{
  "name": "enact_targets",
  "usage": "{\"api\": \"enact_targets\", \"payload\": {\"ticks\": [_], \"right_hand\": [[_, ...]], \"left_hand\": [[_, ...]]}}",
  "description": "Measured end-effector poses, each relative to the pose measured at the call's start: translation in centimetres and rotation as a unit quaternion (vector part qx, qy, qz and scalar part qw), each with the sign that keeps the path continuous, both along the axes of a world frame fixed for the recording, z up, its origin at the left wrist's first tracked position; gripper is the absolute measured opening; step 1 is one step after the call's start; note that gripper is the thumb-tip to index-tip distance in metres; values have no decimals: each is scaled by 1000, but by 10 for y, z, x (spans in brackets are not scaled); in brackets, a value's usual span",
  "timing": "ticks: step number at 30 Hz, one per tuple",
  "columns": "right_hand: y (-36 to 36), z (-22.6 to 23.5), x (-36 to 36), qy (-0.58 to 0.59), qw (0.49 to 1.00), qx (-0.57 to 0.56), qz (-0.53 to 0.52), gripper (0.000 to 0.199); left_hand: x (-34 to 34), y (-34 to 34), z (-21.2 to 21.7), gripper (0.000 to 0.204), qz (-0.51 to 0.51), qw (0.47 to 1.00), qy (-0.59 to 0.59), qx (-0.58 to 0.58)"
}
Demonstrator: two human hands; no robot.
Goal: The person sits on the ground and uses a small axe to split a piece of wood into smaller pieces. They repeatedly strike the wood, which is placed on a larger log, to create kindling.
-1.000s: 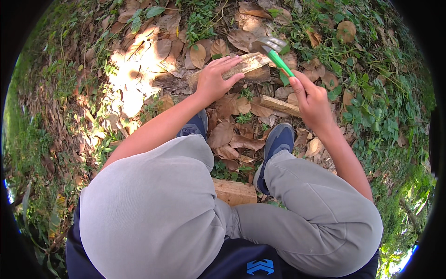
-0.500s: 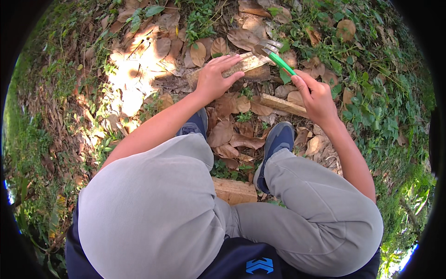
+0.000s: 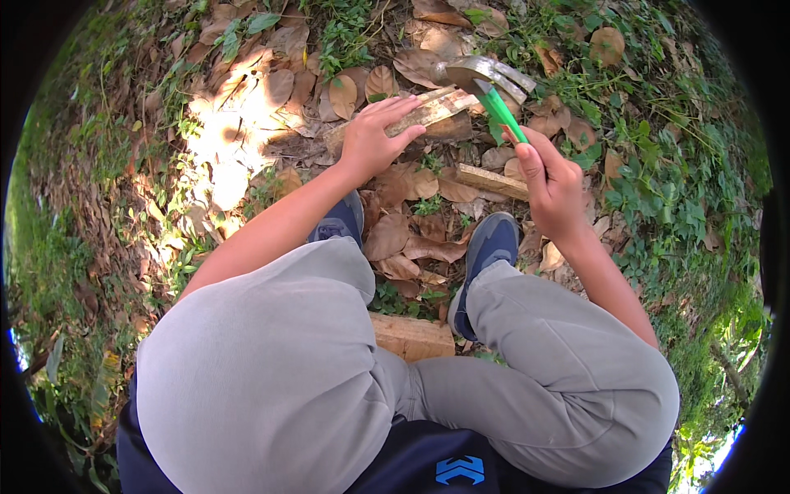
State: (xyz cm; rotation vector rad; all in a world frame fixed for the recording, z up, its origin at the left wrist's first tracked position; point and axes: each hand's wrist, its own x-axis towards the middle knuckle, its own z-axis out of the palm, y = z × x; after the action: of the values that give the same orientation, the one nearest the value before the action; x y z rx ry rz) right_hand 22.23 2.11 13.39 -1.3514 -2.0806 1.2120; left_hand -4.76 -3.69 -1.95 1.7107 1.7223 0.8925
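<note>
My left hand (image 3: 372, 138) straddles a thin wooden strip (image 3: 436, 113), fingers over its far side and thumb along the near side. This strip lies on a thicker wood block (image 3: 451, 128) on the ground. My right hand (image 3: 556, 188) is closed around the green handle of a claw hammer (image 3: 499, 109). The hammer's metal head is raised near the strip's right end, its claw pointing right. From this angle I cannot tell how far the head is above the wood.
A loose wood stick (image 3: 494, 181) lies nearer me, left of my right wrist. Between my legs is a squared wood block (image 3: 411, 336). My blue shoes (image 3: 492, 247) rest among dry leaves (image 3: 388, 237). Green plants (image 3: 650, 181) grow on the right.
The hammer has lifted and tilted, so its head shows larger and farther up. My right hand has shifted slightly left. My left hand stays on the strip.
</note>
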Motion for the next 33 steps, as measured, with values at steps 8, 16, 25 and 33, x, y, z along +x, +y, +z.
{"api": "enact_targets", "payload": {"ticks": [8, 16, 25, 33], "right_hand": [[-1, -5, -1, -30, 999, 41, -5, 32], [-2, -27, 11, -102, 995, 17, 13, 29], [-10, -36, 8, -93, 996, -13, 8, 28], [-11, -22, 8, -23, 999, -11, -32, 29]], "left_hand": [[0, 3, -1, 48, -6, 1000, 1, 9], [2, 4, -1, 48, -8, 1000, 5, 13], [2, 4, -3, 49, -7, 1000, 0, 6], [2, 3, -3, 48, 2, 1000, 5, 2]]}}
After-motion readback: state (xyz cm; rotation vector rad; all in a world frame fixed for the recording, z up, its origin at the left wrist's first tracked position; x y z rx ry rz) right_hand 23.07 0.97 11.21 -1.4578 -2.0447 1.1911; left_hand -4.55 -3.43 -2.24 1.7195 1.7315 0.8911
